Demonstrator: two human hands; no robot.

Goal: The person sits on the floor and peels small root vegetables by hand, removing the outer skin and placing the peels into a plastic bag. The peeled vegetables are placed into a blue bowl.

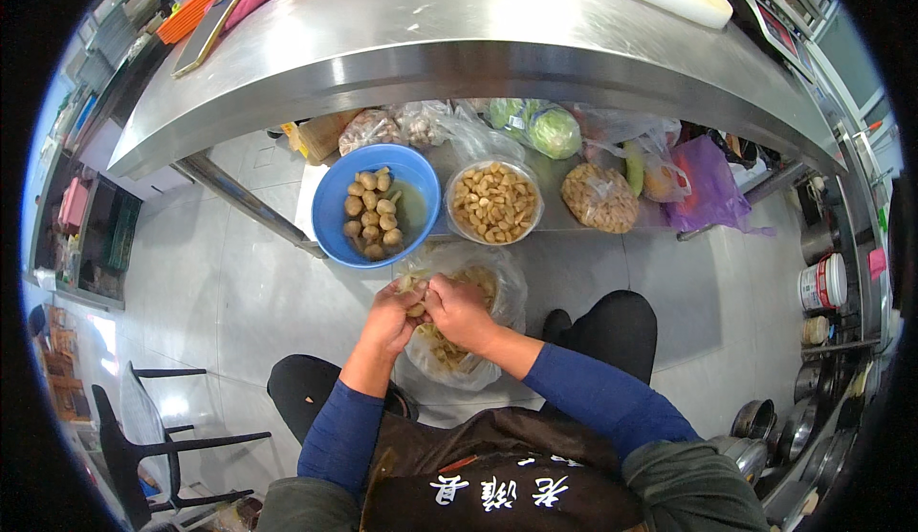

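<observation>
My left hand [394,315] grips a small tan, mushroom-like piece [415,310] with pale, ragged strips [408,282] at its top. The fingers of my right hand [459,313] pinch the same piece, and partly cover it. Below both hands, a clear plastic bag [510,295] stands open on the floor with pale strips and scraps [445,349] inside. Just beyond is a blue basin [329,227] holding several round brown mushroom-like pieces [370,218] and cloudy water. To its right, a round bowl [538,206] is heaped with smaller yellow-brown pieces [495,202].
A steel table [373,8] overhangs the lower shelf. On that shelf lie a tied bag of tan pieces [599,198], wrapped green vegetables [552,130] and a purple bag [706,181]. A chair [154,439] stands at left; pots [753,421] line the right.
</observation>
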